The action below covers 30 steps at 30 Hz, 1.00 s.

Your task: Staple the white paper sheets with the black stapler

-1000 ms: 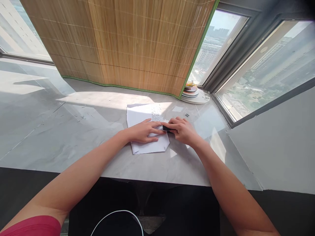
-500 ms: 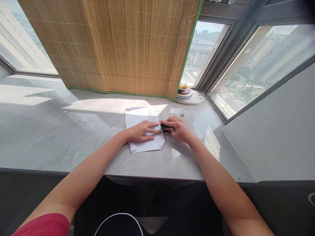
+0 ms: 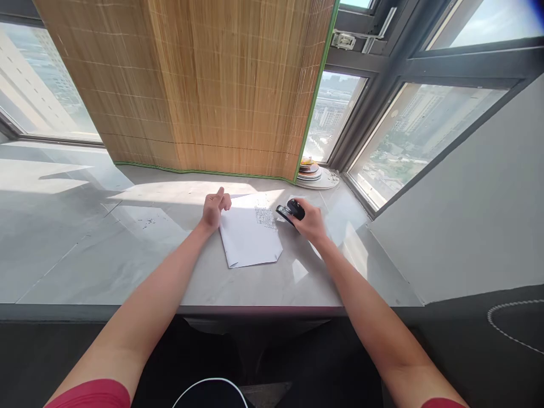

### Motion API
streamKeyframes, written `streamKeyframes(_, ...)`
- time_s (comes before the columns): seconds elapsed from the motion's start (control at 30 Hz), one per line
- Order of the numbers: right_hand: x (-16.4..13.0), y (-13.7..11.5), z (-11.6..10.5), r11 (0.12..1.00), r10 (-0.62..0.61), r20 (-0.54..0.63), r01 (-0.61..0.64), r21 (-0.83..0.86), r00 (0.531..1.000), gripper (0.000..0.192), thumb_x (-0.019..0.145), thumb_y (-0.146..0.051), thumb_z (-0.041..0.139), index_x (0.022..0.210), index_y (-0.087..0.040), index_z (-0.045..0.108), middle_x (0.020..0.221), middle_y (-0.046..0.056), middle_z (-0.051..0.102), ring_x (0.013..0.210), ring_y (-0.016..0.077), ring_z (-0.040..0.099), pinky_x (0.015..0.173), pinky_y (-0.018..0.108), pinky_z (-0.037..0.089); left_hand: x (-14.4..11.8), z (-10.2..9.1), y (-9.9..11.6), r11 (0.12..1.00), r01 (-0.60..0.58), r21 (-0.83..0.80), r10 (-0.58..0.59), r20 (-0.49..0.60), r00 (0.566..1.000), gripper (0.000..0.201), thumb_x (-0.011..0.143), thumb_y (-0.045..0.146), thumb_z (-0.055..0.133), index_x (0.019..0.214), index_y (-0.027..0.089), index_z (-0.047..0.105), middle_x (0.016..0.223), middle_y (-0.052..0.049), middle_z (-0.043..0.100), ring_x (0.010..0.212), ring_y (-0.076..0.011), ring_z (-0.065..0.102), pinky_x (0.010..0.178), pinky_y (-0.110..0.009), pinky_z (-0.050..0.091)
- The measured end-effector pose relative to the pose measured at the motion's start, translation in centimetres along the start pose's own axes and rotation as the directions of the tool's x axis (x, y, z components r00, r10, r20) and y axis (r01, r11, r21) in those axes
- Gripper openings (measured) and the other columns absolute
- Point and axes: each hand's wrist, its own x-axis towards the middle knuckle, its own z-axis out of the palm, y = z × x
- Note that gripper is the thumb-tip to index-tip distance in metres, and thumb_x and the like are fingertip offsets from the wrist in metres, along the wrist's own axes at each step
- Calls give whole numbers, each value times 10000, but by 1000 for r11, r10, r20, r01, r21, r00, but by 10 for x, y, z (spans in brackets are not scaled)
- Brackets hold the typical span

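Note:
A stack of white paper sheets [image 3: 249, 241] lies on the grey stone counter, with a block of many small dark marks near its right edge and folded-looking lower corners. My left hand [image 3: 216, 208] is closed at the stack's upper left corner, fingers curled and thumb up; the corner is partly hidden under it. Just off the right edge of the paper, my right hand [image 3: 312, 220] grips a black stapler [image 3: 291, 211]. The stapler is tilted, its jaws apart and pointing left toward the paper, without touching it.
A bamboo blind [image 3: 204, 90] with green edging hangs behind the counter [image 3: 106, 266]. Stacked plates [image 3: 312, 174] stand in the back right corner by the windows. Small dark bits [image 3: 148, 222] are scattered on the left. A white wall [image 3: 459, 215] bounds the right side.
My left hand has gone from lying flat on the paper to closed at its upper left corner. My right hand has lifted the stapler off the paper's right edge. The view has tilted up slightly.

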Motion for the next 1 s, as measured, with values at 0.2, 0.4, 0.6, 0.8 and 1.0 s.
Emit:
streamKeyframes(0.2, -9, -107, 45, 992, -101, 227, 116, -55, 969, 297, 833, -196, 616, 1124, -251, 588, 1008, 30, 715, 848, 219, 624, 627, 275, 356, 6, -17, -3, 955, 100, -278, -140, -130, 982, 677, 943, 498, 625, 487, 208, 217, 496, 38, 218, 475, -98, 329, 477, -274, 287)
streamKeyframes(0.4, -17, -131, 72, 990, -46, 299, 84, -116, 953, 292, 879, -155, 562, 1160, -227, 535, 1043, 75, 695, 856, 221, 608, 616, 301, 346, 3, -17, 0, 933, 147, -327, -195, -119, 974, 632, 931, 422, 636, 477, 205, 254, 499, 37, 234, 480, -91, 338, 470, -252, 300)
streamKeyframes(0.6, -71, -75, 24, 993, 54, 222, -29, -112, 974, 296, 845, -178, 546, 1127, -266, 526, 993, 37, 685, 888, 239, 631, 674, 307, 426, 2, -14, 1, 930, 169, -326, -218, -119, 969, 614, 935, 369, 625, 469, 207, 260, 503, 32, 239, 485, -96, 343, 467, -242, 311)
streamKeyframes(0.8, -112, -19, -35, 978, 210, 180, -206, -39, 961, 306, 882, -319, 604, 1185, -284, 580, 1025, 52, 699, 902, 265, 666, 754, 370, 515, 2, -12, 1, 933, 181, -312, -225, -111, 968, 609, 926, 364, 628, 471, 208, 254, 507, 32, 236, 490, -96, 335, 466, -244, 304)
streamKeyframes(1.0, -65, 17, -48, 941, 241, 71, -251, 227, 968, 541, 1037, -617, 326, 1287, -238, 620, 1130, 117, 689, 1021, 262, 676, 843, 398, 565, 2, -14, 1, 929, 180, -324, -222, -97, 970, 615, 918, 364, 631, 473, 204, 238, 506, 37, 212, 491, -93, 327, 465, -239, 295)
